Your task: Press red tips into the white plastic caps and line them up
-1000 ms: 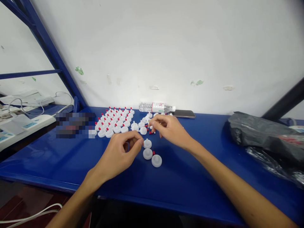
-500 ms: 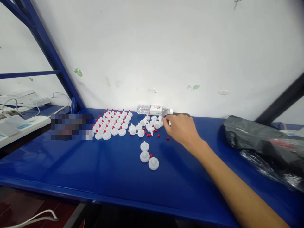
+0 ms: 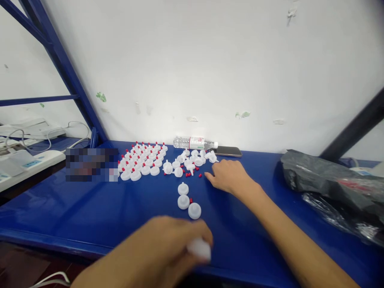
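Note:
Low at the front, my left hand [image 3: 168, 248] is closed round a white round cap [image 3: 199, 249], both blurred by motion. Farther back, my right hand [image 3: 229, 175] rests on the blue table with its fingers curled down and their tips partly hidden. Beside its thumb lies a small red tip cap [image 3: 200, 175]. White nozzle caps [image 3: 189, 165] are heaped just left of this hand, with several red tips among them. Three white caps [image 3: 183, 202] and a red tip [image 3: 191, 200] sit between my two hands.
Rows of white caps with red tips [image 3: 141, 160] stand at the left. A clear bottle [image 3: 195, 143] lies along the wall beside a dark phone [image 3: 228, 151]. A grey plastic bag [image 3: 318, 176] covers the right side. Blue frame posts [image 3: 69, 76] rise at the left.
My left hand has come into view at the front with a white cap. My right hand has drawn back from the heap toward me, and now covers where a red tip lay.

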`<state>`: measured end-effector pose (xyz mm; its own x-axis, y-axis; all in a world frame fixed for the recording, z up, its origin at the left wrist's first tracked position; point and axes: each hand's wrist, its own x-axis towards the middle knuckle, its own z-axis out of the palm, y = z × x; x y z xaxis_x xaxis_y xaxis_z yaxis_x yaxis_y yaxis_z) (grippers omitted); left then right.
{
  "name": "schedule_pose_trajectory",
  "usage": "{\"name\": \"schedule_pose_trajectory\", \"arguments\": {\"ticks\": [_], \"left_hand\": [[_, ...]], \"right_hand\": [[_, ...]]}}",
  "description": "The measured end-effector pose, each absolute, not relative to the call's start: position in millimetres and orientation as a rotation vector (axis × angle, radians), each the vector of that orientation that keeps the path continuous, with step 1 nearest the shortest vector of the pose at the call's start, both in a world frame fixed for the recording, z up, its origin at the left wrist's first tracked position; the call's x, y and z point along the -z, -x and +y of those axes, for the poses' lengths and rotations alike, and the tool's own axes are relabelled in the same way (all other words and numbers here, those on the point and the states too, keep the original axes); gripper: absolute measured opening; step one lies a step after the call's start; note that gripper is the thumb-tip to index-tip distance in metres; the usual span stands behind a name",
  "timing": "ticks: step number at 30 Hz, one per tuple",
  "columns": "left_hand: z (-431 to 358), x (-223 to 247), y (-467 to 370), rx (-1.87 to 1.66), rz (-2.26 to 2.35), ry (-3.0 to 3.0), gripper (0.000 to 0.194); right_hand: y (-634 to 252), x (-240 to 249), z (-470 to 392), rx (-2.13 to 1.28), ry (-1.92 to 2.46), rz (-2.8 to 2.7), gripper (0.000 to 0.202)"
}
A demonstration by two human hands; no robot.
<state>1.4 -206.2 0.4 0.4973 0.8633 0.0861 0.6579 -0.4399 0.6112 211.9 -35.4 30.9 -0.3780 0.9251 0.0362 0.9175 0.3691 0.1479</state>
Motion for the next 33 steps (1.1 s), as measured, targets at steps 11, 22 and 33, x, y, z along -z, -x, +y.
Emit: {"name": "schedule_pose_trajectory", "arguments": {"ticks": [11, 22, 33], "left_hand": [[-143, -41, 14, -0.747, 1.58, -2.186, 0.03], [-134, -42, 19, -0.833, 1.531, -2.03, 0.051], [-132, -37, 10, -0.856, 1.443, -1.962, 0.074]], "right_hand": [[-198, -29, -42, -0.282, -1.745, 2.729, 0.036], [-188, -30, -43, 1.256, -1.455, 3.168, 0.043], [-175, -23, -54, 1.69, -1.108, 3.162, 0.042]]}}
